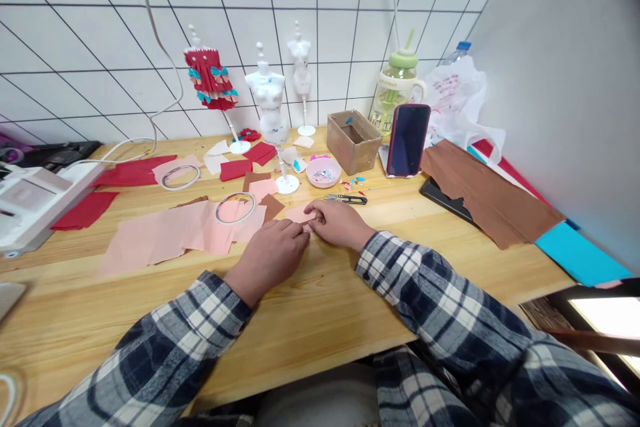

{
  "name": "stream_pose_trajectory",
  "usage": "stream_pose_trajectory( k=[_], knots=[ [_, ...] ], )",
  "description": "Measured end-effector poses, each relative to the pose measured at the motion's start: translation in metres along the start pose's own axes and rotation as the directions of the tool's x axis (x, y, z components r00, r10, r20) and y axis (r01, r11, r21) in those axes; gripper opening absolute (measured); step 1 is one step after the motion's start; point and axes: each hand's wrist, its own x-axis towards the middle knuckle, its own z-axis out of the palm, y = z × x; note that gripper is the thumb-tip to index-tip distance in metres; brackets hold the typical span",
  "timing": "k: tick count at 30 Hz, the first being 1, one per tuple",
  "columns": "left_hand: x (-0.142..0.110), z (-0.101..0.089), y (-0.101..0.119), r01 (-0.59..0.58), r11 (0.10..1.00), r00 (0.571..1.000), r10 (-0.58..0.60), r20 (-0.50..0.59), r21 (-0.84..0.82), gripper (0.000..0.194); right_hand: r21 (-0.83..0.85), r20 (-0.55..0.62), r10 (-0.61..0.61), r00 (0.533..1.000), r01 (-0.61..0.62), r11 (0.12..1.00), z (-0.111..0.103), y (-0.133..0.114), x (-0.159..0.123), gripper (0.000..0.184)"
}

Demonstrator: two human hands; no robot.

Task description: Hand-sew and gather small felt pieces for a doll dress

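Note:
Both hands meet over a small pink fabric piece point(296, 214) on the wooden table. My left hand point(273, 255) lies palm down with its fingers curled together at the near side of the piece. Thumb and forefinger of my right hand point(339, 223) pinch its edge, where a thin brown strip seems to show between the fingertips. Much of what they hold is covered by the fingers. Just beyond the right hand lie black thread snips point(350, 199). Left of the hands, an embroidery hoop point(236, 207) rests on a long pink fabric sheet point(165, 233).
Behind stand white mini mannequins point(270, 103), one in a red ruffled dress point(210, 79). A pink bowl point(323, 172), cardboard box point(354, 141), phone point(409, 141) and green-lidded bottle point(397, 90) stand nearby. Brown fabric point(493, 190) lies right, a white machine point(45, 197) left.

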Motion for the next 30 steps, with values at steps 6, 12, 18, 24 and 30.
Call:
stream_pose_trajectory(
  k=[6,12,18,24,30],
  knots=[
    [0.003,-0.004,-0.001,0.038,0.996,0.999,-0.038,0.005,-0.083,0.024,-0.063,-0.108,-0.035,0.994,0.028,0.998,0.003,0.000,-0.003,0.040],
    [0.004,-0.008,-0.003,0.064,0.991,0.997,-0.059,0.045,-0.114,0.028,-0.078,-0.097,-0.038,0.995,0.031,0.996,0.001,0.004,-0.005,0.048],
    [0.004,-0.008,-0.005,0.071,0.987,0.995,-0.061,0.073,-0.143,0.027,-0.071,-0.086,0.029,0.996,-0.036,0.997,-0.007,0.015,-0.006,0.042],
    [0.002,0.000,-0.010,0.172,0.950,0.985,-0.164,0.054,-0.261,0.027,-0.030,-0.163,-0.248,0.955,0.247,0.969,-0.009,0.013,-0.007,0.026],
    [0.001,0.001,-0.016,0.304,0.856,0.949,-0.311,0.053,-0.418,0.018,-0.130,-0.030,-0.392,0.920,0.385,0.914,-0.006,0.009,-0.007,0.032]
  ],
)
